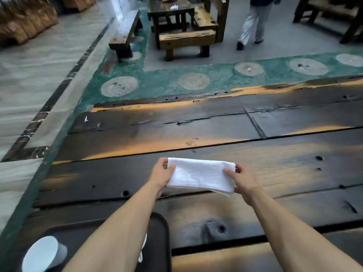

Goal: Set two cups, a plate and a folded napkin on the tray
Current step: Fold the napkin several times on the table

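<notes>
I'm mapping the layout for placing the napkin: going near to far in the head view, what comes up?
Pale blue cup on the dark tray → folded white cloth napkin → green floor strip → wooden bench.

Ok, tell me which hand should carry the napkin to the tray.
Left, probably. The tray lies near-left under the left forearm, and the left hand already pinches the folded napkin; the right hand would have to cross over.

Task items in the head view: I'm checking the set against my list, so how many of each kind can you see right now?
Cups: 1, pale cup on the tray
Napkins: 1, white napkin held between left hand and right hand
Trays: 1, dark tray
Plates: 0 clearly seen
Total: 3
</notes>
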A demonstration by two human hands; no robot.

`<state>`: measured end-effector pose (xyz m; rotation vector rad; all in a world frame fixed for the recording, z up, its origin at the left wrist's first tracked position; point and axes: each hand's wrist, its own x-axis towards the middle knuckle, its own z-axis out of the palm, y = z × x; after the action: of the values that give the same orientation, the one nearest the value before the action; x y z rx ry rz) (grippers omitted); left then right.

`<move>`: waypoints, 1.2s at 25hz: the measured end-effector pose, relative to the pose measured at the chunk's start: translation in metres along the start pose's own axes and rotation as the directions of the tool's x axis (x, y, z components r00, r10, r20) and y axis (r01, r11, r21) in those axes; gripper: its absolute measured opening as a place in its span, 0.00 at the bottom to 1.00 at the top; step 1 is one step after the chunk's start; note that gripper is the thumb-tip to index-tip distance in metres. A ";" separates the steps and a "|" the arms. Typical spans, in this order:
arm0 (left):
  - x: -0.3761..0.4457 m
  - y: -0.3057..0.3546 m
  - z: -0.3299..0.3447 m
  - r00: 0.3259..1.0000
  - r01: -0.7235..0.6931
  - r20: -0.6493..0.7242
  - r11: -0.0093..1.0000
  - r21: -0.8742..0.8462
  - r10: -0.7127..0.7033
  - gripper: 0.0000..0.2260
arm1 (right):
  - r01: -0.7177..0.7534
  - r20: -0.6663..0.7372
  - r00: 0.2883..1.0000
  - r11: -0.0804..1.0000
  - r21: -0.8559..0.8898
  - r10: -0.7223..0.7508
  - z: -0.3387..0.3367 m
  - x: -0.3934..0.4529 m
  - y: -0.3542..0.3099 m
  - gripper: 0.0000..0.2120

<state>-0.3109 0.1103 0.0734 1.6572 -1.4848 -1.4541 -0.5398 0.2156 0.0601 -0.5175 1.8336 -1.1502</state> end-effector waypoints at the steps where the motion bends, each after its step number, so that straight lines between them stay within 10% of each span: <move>1: -0.014 -0.002 -0.007 1.000 -0.013 -0.006 1.000 -0.014 0.012 0.11 | 0.032 0.002 0.999 0.999 -0.023 -0.032 0.002 -0.014 0.002 0.12; 7: -0.109 -0.026 -0.053 0.998 -0.041 -0.042 0.999 -0.024 0.040 0.05 | 0.200 0.137 0.975 0.955 -0.221 -0.172 0.007 -0.100 0.014 0.07; 19: -0.232 -0.124 -0.133 0.976 0.025 -0.212 0.993 -0.118 -0.049 0.06 | 0.086 0.332 0.942 0.990 -0.110 -0.045 0.061 -0.229 0.056 0.11; 30: -0.262 -0.220 -0.180 0.965 0.226 -0.122 0.972 -0.067 -0.233 0.08 | -0.043 0.217 0.971 0.966 -0.254 0.100 0.127 -0.271 0.139 0.23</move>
<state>-0.0204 0.3626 0.0412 1.9033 -1.2067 -1.4589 -0.2770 0.4142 0.0410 -0.6903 1.7866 -0.7811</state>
